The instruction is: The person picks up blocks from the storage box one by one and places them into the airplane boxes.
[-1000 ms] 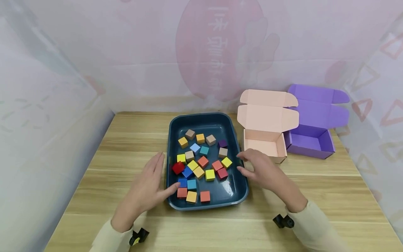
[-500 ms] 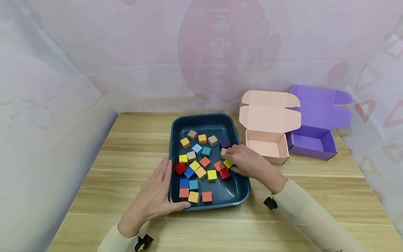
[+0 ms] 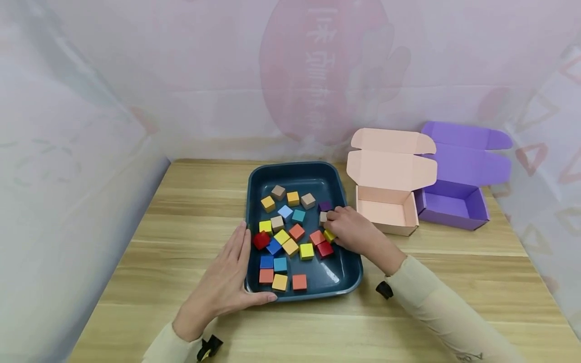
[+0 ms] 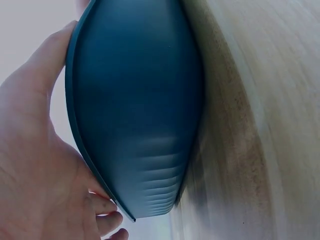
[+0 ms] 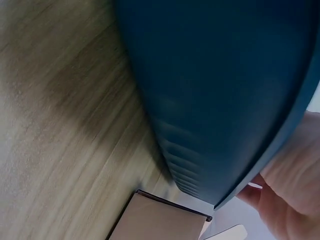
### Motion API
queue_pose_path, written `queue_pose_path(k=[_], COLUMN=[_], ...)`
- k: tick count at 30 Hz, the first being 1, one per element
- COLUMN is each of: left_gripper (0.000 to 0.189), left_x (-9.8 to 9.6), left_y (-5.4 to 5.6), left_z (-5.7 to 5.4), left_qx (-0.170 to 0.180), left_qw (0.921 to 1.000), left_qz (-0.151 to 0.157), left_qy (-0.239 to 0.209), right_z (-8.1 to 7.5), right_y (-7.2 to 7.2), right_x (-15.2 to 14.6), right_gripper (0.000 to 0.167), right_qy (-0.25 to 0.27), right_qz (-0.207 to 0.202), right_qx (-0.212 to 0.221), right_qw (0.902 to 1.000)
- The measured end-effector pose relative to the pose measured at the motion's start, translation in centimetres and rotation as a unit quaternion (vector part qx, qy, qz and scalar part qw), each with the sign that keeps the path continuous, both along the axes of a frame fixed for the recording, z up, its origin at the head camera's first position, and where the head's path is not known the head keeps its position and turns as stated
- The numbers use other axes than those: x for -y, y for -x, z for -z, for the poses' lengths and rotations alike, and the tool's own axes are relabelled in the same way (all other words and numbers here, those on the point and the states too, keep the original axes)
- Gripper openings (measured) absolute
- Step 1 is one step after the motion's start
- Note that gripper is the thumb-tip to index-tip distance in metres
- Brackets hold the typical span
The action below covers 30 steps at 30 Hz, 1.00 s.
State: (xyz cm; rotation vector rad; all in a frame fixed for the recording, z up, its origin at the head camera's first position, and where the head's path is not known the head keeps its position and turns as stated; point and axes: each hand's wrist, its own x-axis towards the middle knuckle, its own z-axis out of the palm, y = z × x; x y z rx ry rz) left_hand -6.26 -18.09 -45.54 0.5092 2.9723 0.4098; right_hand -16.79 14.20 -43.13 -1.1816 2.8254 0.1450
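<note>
A dark teal tray point(image 3: 317, 282) holds many coloured wooden cubes. My left hand point(image 3: 222, 280) rests along the tray's left side, its fingers fairly straight and its thumb over the front corner. In the left wrist view, this hand point(image 4: 45, 135) lies against the tray's rim. My right hand point(image 3: 354, 232) reaches over the right rim, fingers bent down at a beige cube point(image 3: 323, 218) and a yellow cube point(image 3: 329, 236). It partly covers both cubes, and its fingertips are hidden, so a grip is unclear. A purple cube point(image 3: 324, 206) lies just beyond. Red and orange cubes point(image 3: 325, 249) sit nearer me.
An open beige box point(image 3: 386, 204) stands right of the tray on the wooden table point(image 3: 190, 191). Beside it is an open purple box point(image 3: 454, 206). Both lids are raised at the back. A printed cloth point(image 3: 218, 111) hangs behind the table.
My right hand has moved from outside the right rim to over the cubes inside the tray, and has stayed there. My left hand has closed in on the tray's left side.
</note>
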Motion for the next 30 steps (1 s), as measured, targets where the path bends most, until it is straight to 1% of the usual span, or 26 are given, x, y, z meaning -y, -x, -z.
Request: queue_pose_path(k=[5, 9, 12, 16, 19, 22, 24, 26, 30], left_gripper=[0.141, 0.141, 0.141, 0.141, 0.142, 0.143, 0.143, 0.142, 0.142], left_x=[-0.1, -0.1, -0.1, -0.1, -0.1, -0.1, 0.0, 0.0, -0.1], left_y=[0.1, 0.1, 0.1, 0.2, 0.2, 0.2, 0.1, 0.1, 0.1], left_z=[-0.1, -0.1, -0.1, -0.1, -0.1, -0.2, -0.2, -0.2, -0.1], left_qx=[0.005, 0.005, 0.004, 0.005, 0.012, 0.021, 0.023, 0.026, 0.034], left_qw=[1.0000, 1.0000, 1.0000, 1.0000, 0.9999, 0.9997, 0.9996, 0.9994, 0.9991], left_qz=[0.003, 0.004, 0.004, 0.005, 0.002, -0.001, -0.002, -0.002, -0.004], left_qy=[0.000, -0.001, -0.001, -0.002, -0.005, -0.011, -0.017, -0.021, -0.026], right_z=[-0.3, -1.4, -2.9, -5.3, -7.0, -8.2, -8.7, -8.7, -8.0], right_y=[0.1, -0.1, -0.4, -0.6, -0.4, 0.3, 0.8, 1.4, 2.2], right_x=[0.0, -0.1, -0.5, -1.6, -3.0, -4.6, -5.7, -6.8, -8.4], right_gripper=[0.037, 0.036, 0.036, 0.034, 0.031, 0.027, 0.027, 0.025, 0.024], right_qy=[-0.009, 0.001, 0.022, 0.064, 0.093, 0.115, 0.128, 0.136, 0.139], right_qz=[-0.006, 0.008, 0.017, 0.030, 0.046, 0.062, 0.076, 0.089, 0.115], right_qx=[-0.011, -0.015, -0.022, -0.034, -0.040, -0.039, -0.034, -0.030, -0.019], right_qw=[0.9999, 0.9998, 0.9994, 0.9969, 0.9938, 0.9906, 0.9883, 0.9862, 0.9833])
